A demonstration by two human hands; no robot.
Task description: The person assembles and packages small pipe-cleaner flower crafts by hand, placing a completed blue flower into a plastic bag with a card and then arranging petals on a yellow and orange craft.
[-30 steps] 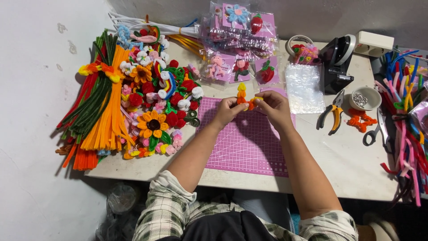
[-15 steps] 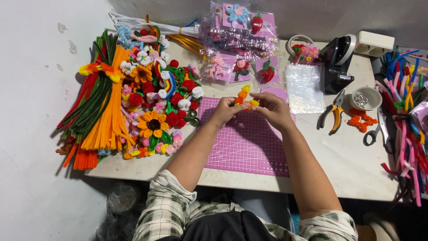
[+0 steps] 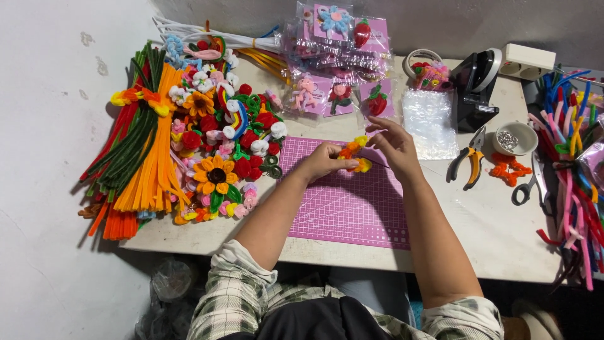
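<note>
Head cam looks straight down at our two hands working over the pink cutting mat (image 3: 346,201). Our left hand (image 3: 322,161) is pinched around a small orange-and-yellow pipe-cleaner piece (image 3: 354,154), holding it just above the mat's far edge, probably so the grid stays underneath as a work surface. Our right hand (image 3: 393,146) has its fingers spread loose, fingertips just touching the piece's yellow end, not really gripping anything.

Packaging-wise: a cluster of clear bags with pink backing cards (image 3: 343,94) sits just past the mat, each showing a little fuzzy figure, with more stacked toward the wall. An empty-looking clear bag (image 3: 430,123) lies to the right of them, beside the black tape dispenser (image 3: 476,88). Finished flowers (image 3: 220,145) pile up on the left, next to bundled stems (image 3: 135,151), so everything's within reach.
</note>
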